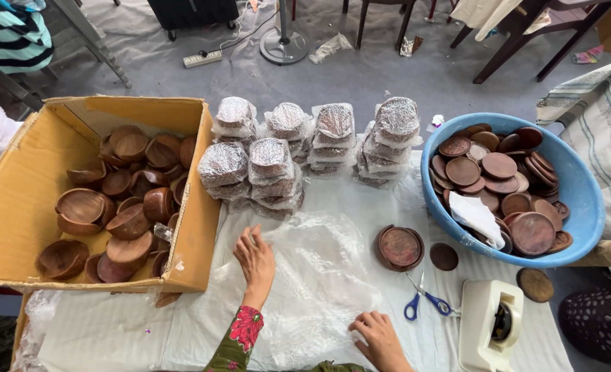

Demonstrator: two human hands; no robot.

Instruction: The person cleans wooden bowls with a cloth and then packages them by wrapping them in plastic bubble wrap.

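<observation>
A sheet of clear plastic wrap (319, 275) is spread flat on the desk (112, 331), directly in front of the person. It is pressed down by the left hand (256, 262), which lies open with fingers extended on the sheet's left part, and by the right hand (381, 337), which rests open, palm down, at the sheet's near right edge. Nothing is gripped by either hand, and nothing has yet been laid on the sheet.

Just beside the sheet, to its right, a small stack of dark wooden dishes (399, 248) is set, with a single small wooden disc (444, 256) next to it. Blue-handled scissors (422, 300) and a white tape dispenser (488, 324) are placed near the right hand.

Behind the sheet, several piles of already wrapped bundles (278, 158) are lined up, so a good share of the wrapping is judged to be done. Much is left, however: a cardboard box (16, 200) on the left is seen well filled with unwrapped wooden bowls (123, 207), and a blue basin (581, 186) on the right is heaped with wooden lids (498, 172). A folded white cloth (476, 215) lies in the basin, on the lids.
</observation>
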